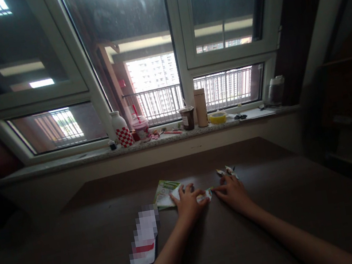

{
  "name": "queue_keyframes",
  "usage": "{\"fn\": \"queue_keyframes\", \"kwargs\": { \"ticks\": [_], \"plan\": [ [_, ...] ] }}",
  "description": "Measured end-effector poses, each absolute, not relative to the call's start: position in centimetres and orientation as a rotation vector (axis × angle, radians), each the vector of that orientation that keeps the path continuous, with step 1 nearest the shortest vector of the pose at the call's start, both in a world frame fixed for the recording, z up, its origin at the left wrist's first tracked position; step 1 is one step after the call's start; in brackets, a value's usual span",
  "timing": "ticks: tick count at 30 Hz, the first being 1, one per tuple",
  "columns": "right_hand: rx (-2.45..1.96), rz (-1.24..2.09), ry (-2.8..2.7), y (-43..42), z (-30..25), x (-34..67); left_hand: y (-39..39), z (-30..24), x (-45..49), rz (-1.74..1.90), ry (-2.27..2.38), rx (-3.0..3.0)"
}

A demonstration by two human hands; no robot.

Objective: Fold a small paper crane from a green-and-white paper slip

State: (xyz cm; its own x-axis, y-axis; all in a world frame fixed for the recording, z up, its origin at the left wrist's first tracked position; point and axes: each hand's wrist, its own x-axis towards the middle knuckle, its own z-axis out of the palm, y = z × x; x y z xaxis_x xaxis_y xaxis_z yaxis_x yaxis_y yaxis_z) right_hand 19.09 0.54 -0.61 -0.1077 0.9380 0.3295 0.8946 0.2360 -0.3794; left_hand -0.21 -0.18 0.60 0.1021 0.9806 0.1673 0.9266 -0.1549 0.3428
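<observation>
On the brown table, my left hand curls its thumb and forefinger around a small printed piece of paper. Its other fingers rest by the edge of some green and white packets or leaflets. My right hand meets the right end of the same paper with its thumb side, the fingertips close together there. Beyond its other fingers lie a few small, pointed, folded-looking paper pieces, partly covered by the hand. Fine detail of the paper between the hands is too small to make out.
A phone-like dark slab with a blurred bright face lies left of my left forearm. On the windowsill stand a checkered bottle, a pink cup with straw, a dark cup, a tan flask, yellow tape and scissors.
</observation>
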Motion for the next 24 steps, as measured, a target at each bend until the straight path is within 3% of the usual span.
{"fn": "queue_keyframes", "kwargs": {
  "ticks": [16,24],
  "plan": [
    [-1.818,-0.027,-1.951,0.29,-0.69,18.65,-0.17,0.01,-0.33,0.601,1.918,2.237],
    [-1.654,0.004,-2.023,0.93,-1.31,19.15,-0.42,-0.19,-0.32,0.614,1.863,2.3]
  ]
}}
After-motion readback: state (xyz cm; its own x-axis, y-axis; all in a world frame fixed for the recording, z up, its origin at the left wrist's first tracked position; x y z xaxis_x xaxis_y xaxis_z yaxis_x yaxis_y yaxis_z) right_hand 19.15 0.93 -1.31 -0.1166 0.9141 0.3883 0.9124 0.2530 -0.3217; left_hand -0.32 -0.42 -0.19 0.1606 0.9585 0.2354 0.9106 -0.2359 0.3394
